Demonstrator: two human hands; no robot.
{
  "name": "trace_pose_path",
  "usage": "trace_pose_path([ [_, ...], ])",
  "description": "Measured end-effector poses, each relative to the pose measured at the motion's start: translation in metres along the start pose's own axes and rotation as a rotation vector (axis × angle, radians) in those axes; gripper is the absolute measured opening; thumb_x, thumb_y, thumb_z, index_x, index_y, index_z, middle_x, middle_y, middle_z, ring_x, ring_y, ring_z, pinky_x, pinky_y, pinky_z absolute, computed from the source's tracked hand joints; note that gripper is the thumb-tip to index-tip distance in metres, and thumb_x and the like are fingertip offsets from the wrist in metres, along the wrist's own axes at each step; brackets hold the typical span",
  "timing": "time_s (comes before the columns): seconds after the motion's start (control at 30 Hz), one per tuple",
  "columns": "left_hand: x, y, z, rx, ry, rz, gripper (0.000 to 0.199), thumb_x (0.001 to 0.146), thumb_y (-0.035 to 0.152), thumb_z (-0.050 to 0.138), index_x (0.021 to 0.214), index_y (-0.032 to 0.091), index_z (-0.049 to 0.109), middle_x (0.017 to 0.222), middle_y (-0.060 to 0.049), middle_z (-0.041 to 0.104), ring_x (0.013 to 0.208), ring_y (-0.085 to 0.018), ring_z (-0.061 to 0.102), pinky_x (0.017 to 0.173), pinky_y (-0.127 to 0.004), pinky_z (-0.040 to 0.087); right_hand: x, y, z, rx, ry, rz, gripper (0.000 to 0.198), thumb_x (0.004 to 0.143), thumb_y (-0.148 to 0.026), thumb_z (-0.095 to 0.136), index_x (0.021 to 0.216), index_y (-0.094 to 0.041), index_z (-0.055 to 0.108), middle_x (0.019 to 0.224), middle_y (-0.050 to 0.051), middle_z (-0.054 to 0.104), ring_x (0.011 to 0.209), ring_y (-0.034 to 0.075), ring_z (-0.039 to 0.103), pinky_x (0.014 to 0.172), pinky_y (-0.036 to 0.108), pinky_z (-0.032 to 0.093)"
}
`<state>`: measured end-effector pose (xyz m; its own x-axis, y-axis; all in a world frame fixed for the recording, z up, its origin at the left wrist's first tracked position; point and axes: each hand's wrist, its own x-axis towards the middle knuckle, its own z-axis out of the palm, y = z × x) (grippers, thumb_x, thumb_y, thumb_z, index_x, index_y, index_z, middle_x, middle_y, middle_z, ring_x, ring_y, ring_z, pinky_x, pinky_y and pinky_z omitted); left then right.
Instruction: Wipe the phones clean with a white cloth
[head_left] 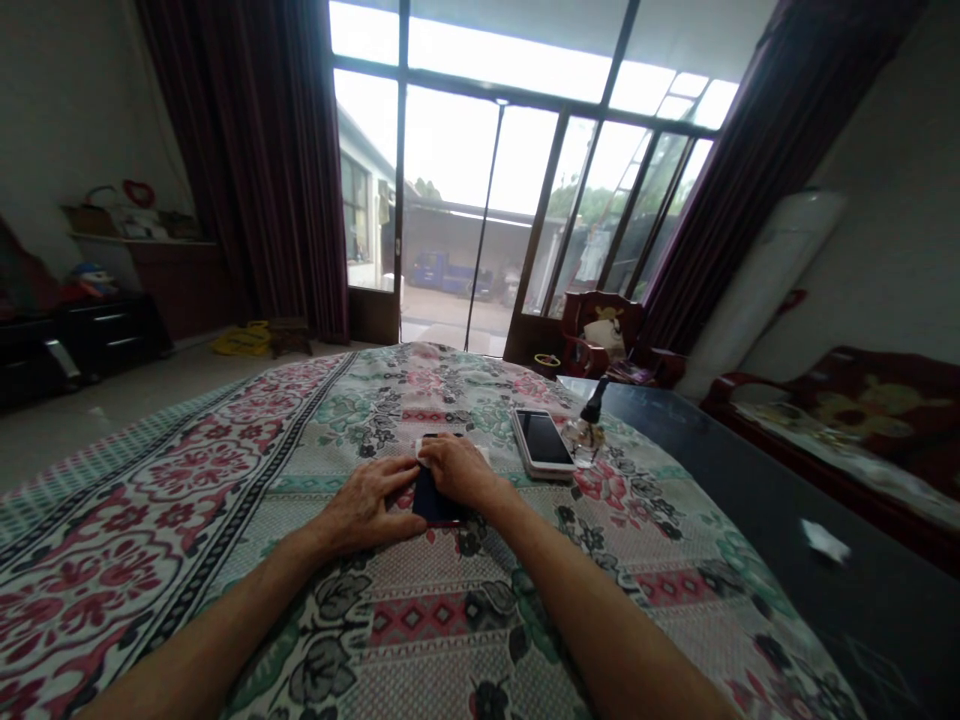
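Observation:
A dark smartphone with a reddish edge lies flat on the patterned cloth, partly covered by my hands. My left hand rests beside it, with fingertips at its upper left and the thumb at its lower left corner, holding it in place. My right hand is closed over the phone's upper part and presses a white tissue or small cloth against it. Just to the right is a white-framed phone or flat box with a black screen. Past that stands a clear bottle with a black top.
The patterned cloth covers the surface under my hands. A dark glossy tabletop borders it on the right, with a crumpled white tissue on it. Beyond stand a wooden chair, a wooden sofa and glass doors.

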<state>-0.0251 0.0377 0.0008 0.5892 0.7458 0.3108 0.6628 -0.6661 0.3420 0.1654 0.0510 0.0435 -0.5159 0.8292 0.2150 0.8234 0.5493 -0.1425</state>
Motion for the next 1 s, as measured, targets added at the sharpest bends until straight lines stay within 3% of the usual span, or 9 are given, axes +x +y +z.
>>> trace_pose_path([
  [0.23, -0.001, 0.001, 0.000, -0.010, 0.056, 0.048, 0.059, 0.071, 0.051, 0.073, 0.125, 0.029, 0.064, 0.138, -0.008, 0.058, 0.124, -0.032, 0.054, 0.106, -0.050, 0.041, -0.009, -0.009, -0.012, 0.046, -0.033, 0.063, 0.026, 0.083, -0.012, 0.053, 0.092, -0.022, 0.075, 0.090, 0.007, 0.075, 0.086, 0.020, 0.066, 0.077, 0.029, 0.045],
  [0.5, -0.002, 0.004, -0.007, -0.114, 0.038, 0.050, 0.040, 0.074, 0.048, 0.070, 0.110, 0.032, 0.072, 0.126, -0.006, 0.065, 0.116, -0.029, 0.060, 0.099, -0.048, 0.047, -0.002, 0.023, 0.009, 0.141, 0.107, -0.045, 0.029, 0.089, -0.010, 0.048, 0.101, -0.022, 0.071, 0.111, 0.005, 0.071, 0.106, 0.019, 0.062, 0.092, 0.030, 0.044],
  [0.7, -0.001, 0.002, -0.008, -0.181, 0.051, 0.052, 0.036, 0.075, 0.048, 0.070, 0.106, 0.029, 0.074, 0.122, -0.007, 0.067, 0.110, -0.026, 0.063, 0.096, -0.042, 0.049, 0.000, 0.036, 0.017, 0.178, 0.181, -0.016, 0.029, 0.093, -0.011, 0.046, 0.108, -0.020, 0.069, 0.123, 0.007, 0.067, 0.115, 0.019, 0.058, 0.099, 0.032, 0.042],
  [0.83, -0.002, 0.001, -0.009, -0.261, 0.025, 0.057, 0.035, 0.075, 0.046, 0.070, 0.105, 0.029, 0.075, 0.119, -0.006, 0.068, 0.109, -0.025, 0.063, 0.095, -0.041, 0.050, 0.002, 0.043, 0.021, 0.224, 0.215, -0.042, 0.029, 0.095, -0.011, 0.044, 0.110, -0.018, 0.068, 0.124, 0.008, 0.066, 0.117, 0.018, 0.057, 0.101, 0.031, 0.041],
  [1.0, -0.002, 0.001, -0.009, -0.263, 0.045, 0.051, 0.035, 0.075, 0.046, 0.071, 0.103, 0.026, 0.076, 0.116, -0.008, 0.069, 0.106, -0.026, 0.064, 0.094, -0.041, 0.050, 0.001, 0.041, 0.015, 0.169, 0.152, -0.060, 0.029, 0.092, -0.006, 0.044, 0.101, -0.017, 0.070, 0.116, 0.008, 0.069, 0.110, 0.019, 0.059, 0.097, 0.032, 0.043],
])
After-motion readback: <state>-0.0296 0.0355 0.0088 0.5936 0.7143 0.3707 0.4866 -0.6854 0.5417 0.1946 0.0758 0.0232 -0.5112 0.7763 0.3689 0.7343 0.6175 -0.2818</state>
